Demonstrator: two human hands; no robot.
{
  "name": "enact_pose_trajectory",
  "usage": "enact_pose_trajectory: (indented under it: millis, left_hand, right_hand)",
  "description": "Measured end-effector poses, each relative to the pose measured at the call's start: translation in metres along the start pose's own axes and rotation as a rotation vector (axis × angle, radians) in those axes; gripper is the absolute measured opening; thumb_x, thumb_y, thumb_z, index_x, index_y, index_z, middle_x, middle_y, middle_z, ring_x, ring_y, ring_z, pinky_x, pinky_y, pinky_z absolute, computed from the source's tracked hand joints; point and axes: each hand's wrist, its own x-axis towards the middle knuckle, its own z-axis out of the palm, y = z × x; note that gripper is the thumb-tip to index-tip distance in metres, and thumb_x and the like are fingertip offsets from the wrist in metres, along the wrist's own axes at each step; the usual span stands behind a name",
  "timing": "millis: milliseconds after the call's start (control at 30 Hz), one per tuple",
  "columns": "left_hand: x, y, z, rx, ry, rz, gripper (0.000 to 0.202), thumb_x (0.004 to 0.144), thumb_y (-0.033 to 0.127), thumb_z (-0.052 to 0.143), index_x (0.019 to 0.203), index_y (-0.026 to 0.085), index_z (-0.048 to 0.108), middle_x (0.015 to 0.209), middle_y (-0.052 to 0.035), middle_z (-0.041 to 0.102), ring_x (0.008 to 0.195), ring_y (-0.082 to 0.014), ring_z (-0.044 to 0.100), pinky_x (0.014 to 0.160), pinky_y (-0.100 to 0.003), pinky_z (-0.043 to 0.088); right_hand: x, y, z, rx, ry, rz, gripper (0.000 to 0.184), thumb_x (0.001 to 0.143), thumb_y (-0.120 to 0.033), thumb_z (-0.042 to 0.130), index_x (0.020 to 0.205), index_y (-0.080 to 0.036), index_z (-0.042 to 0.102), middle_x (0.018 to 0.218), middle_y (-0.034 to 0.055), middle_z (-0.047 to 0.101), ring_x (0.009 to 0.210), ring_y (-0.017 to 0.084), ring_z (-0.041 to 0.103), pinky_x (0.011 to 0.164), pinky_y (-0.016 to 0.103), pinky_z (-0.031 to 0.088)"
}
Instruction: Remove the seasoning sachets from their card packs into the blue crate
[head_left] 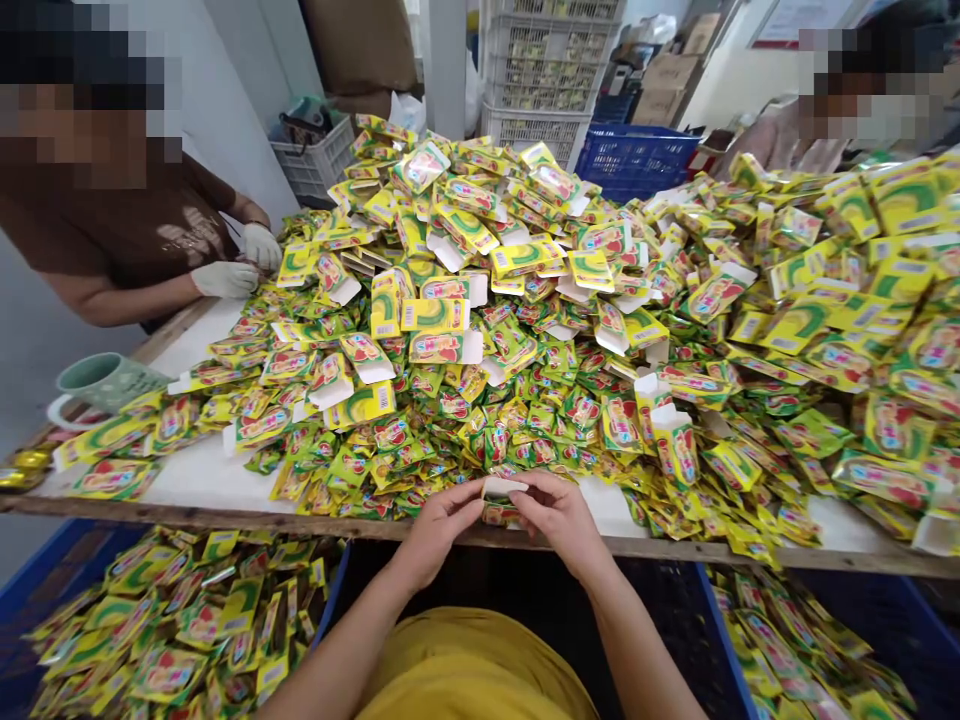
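Both my hands hold one small candy box (501, 512) at the table's front edge, its white end flap raised toward me. My left hand (442, 525) pinches the box's left side between thumb and fingers. On the right side, my right hand (559, 515) grips it, thumb by the flap; its other fingers are partly hidden behind the box. Just beyond my hands lies a heap of small green candy packets (517, 430). Yellow printed boxes (435, 316), many with white flaps open, are piled on and behind the packets.
Blue crates (330, 600) below the table edge hold filled boxes on both sides. A mug (109, 382) stands at the left. A co-worker's gloved hands (225, 280) are at the left edge; another person sits behind the right pile. White crates (544, 60) are stacked behind.
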Motion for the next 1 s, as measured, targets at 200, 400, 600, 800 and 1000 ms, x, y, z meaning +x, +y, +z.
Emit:
enact_pose_trajectory:
  millis: [200,400,600,800,1000]
  left_hand:
    - [0.007,0.001,0.004,-0.222,-0.053,-0.033,0.030,0.087,0.034,0.058,0.110,0.018,0.071,0.112,-0.0083,0.069,0.108,-0.0209,0.057,0.104,-0.035,0.033]
    - [0.015,0.006,0.003,-0.093,0.131,-0.129,0.015,0.072,0.021,0.072,0.085,0.016,0.076,0.081,-0.0027,0.073,0.079,-0.0144,0.061,0.079,-0.024,0.044]
    - [0.018,0.012,0.000,0.176,0.262,0.051,0.017,0.073,0.023,0.072,0.089,0.018,0.077,0.091,-0.0057,0.076,0.085,-0.0190,0.068,0.079,-0.027,0.050]
    - [0.020,0.003,0.001,0.356,0.231,0.286,0.017,0.080,0.023,0.067,0.095,0.020,0.075,0.094,-0.0055,0.075,0.087,-0.0177,0.068,0.081,-0.027,0.053]
    - [0.027,-0.002,0.000,0.470,0.165,0.529,0.010,0.083,0.015,0.065,0.089,0.018,0.073,0.087,-0.0057,0.071,0.083,-0.0152,0.066,0.078,-0.026,0.053]
  right_hand:
    - [0.001,-0.006,-0.008,-0.038,-0.071,-0.029,0.024,0.076,-0.035,0.067,0.096,-0.023,0.076,0.074,-0.0008,0.056,0.047,0.008,0.049,0.041,0.021,0.041]
    - [0.004,-0.002,-0.008,-0.065,-0.065,-0.119,0.022,0.079,-0.032,0.066,0.097,-0.024,0.076,0.079,0.0017,0.059,0.050,0.007,0.047,0.042,0.019,0.038]
    - [0.007,-0.001,-0.005,-0.049,-0.054,-0.163,0.023,0.082,-0.039,0.065,0.096,-0.025,0.077,0.093,0.0078,0.067,0.071,0.015,0.059,0.051,0.023,0.049]
    - [0.009,0.000,-0.001,-0.041,0.049,-0.128,0.019,0.073,-0.034,0.075,0.086,-0.021,0.077,0.074,0.0033,0.066,0.052,0.010,0.054,0.048,0.023,0.047]
    - [0.011,0.004,0.001,-0.096,0.134,-0.228,0.011,0.074,-0.030,0.074,0.080,-0.021,0.076,0.077,0.0055,0.069,0.066,0.017,0.064,0.054,0.027,0.053]
